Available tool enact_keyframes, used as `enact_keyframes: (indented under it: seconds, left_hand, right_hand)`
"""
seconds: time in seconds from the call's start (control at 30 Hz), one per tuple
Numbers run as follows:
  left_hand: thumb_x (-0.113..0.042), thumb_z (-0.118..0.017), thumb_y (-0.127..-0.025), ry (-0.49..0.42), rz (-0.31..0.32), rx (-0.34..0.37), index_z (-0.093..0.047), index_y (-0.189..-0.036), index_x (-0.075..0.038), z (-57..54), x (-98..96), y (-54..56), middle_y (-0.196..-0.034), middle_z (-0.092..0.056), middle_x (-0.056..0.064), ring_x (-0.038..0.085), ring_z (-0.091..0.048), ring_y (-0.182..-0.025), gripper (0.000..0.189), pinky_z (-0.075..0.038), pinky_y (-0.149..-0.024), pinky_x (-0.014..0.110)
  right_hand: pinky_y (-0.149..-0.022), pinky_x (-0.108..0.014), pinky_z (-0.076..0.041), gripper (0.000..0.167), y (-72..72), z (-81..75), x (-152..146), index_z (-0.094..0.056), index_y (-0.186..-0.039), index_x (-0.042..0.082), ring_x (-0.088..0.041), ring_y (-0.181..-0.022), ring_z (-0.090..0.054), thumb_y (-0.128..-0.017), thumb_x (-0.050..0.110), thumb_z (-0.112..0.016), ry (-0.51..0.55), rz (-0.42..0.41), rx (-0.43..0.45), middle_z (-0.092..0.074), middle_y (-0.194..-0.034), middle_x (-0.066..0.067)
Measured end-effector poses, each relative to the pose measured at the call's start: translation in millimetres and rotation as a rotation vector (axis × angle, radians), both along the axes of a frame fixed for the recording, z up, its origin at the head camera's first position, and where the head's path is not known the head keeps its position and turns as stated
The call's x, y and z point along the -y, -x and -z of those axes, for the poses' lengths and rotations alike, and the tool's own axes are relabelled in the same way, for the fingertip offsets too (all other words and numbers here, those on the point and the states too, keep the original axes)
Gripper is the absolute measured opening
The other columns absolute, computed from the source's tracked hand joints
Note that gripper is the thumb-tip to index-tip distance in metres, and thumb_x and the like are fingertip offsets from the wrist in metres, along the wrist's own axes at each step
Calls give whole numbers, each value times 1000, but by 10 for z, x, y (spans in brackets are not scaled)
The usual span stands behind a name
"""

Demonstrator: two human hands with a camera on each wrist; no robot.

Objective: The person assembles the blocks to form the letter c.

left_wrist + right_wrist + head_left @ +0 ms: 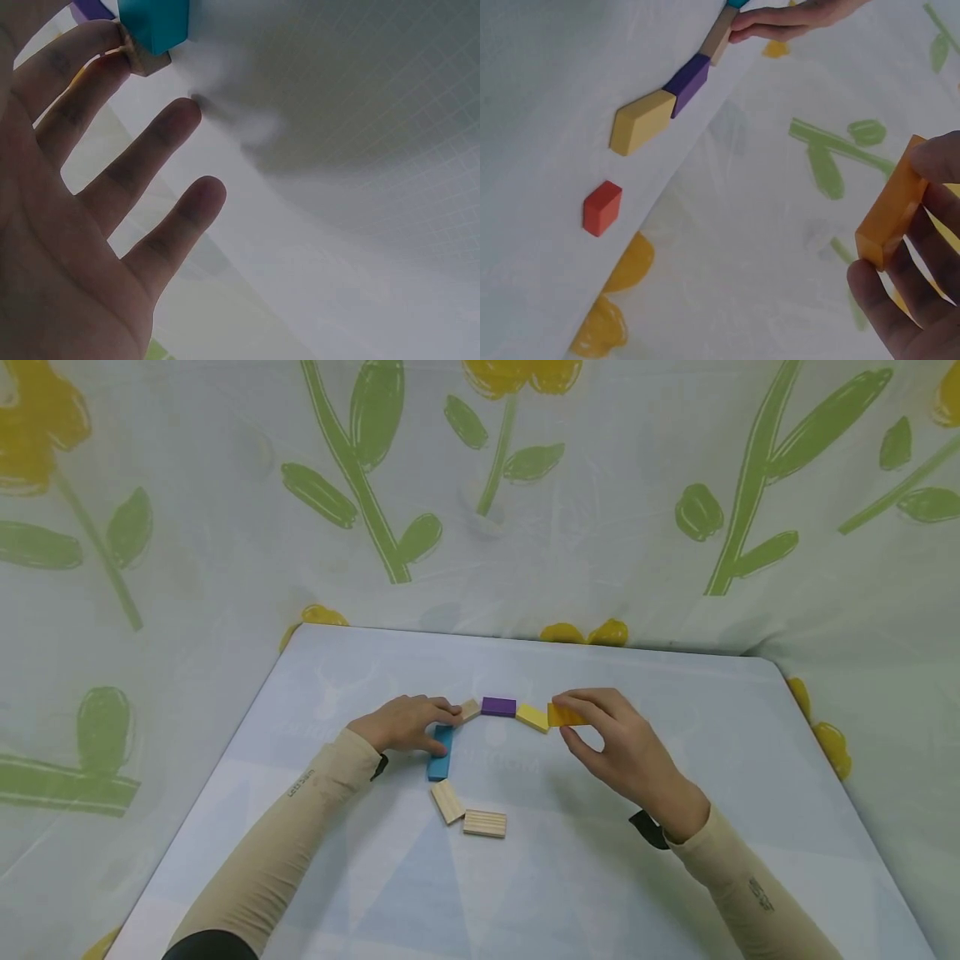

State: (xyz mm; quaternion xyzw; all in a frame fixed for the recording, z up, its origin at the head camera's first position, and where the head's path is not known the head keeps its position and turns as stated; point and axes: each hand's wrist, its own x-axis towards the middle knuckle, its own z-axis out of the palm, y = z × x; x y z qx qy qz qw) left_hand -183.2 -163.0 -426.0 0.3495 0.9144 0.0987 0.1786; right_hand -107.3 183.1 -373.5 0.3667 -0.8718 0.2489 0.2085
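Note:
My right hand [626,747] pinches an orange wooden block [891,202] between thumb and fingers, raised off the table in the right wrist view. With fingers fairly straight, my left hand [408,724] touches a plain wooden block [470,710], its thumb at a blue block [440,753]. A purple block [498,707] and a yellow block [532,718] continue the curve rightward from that plain block. Below the blue one, two more plain blocks, one slanted [447,802] and one level [484,823], carry the curve toward the near side.
A red block [602,208] lies on the table apart from the yellow one in the right wrist view; the head view does not show it. The white table [360,893] ends at a flower-patterned sheet [585,552] behind and at both sides.

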Motion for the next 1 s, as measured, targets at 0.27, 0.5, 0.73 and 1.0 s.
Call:
enact_keyframes:
  seconds: [0.27,0.5,0.73,1.0]
  left_hand:
    - [-38,-76,-92,0,-5,-4,-60,-143,-14,20,-10,-16,-153,-49,3,30,-50,-134,59,-42,-109,51]
    - [-37,-77,-92,0,-5,-10,-61,-143,-14,8,-20,-35,-153,-49,2,31,-50,-134,59,-41,-109,51]
    - [-37,-76,-92,0,-4,-7,-60,-143,-13,6,-19,-43,-152,-50,3,30,-50,-134,59,-42,-109,50]
    - [-37,-76,-92,-11,1,-11,-60,-143,-13,31,-11,-32,-152,-50,4,31,-50,-134,58,-42,-109,50]
  right_hand:
    - [-92,-35,-57,52,-89,134,-47,-66,-131,11,-20,-114,-59,-82,8,-84,-35,-16,27,-64,-123,-5]
    - [-94,-31,-54,50,-150,282,-103,-67,-129,11,-18,-115,-59,-82,9,-84,-42,-53,47,-63,-126,-3]
    - [-93,-33,-55,50,-167,327,-95,-66,-129,11,-18,-115,-59,-82,8,-84,-35,-53,83,-63,-126,-3]
    - [-91,-32,-56,50,-211,415,-45,-67,-127,12,-17,-116,-59,-81,8,-86,-42,-70,132,-63,-126,-1]
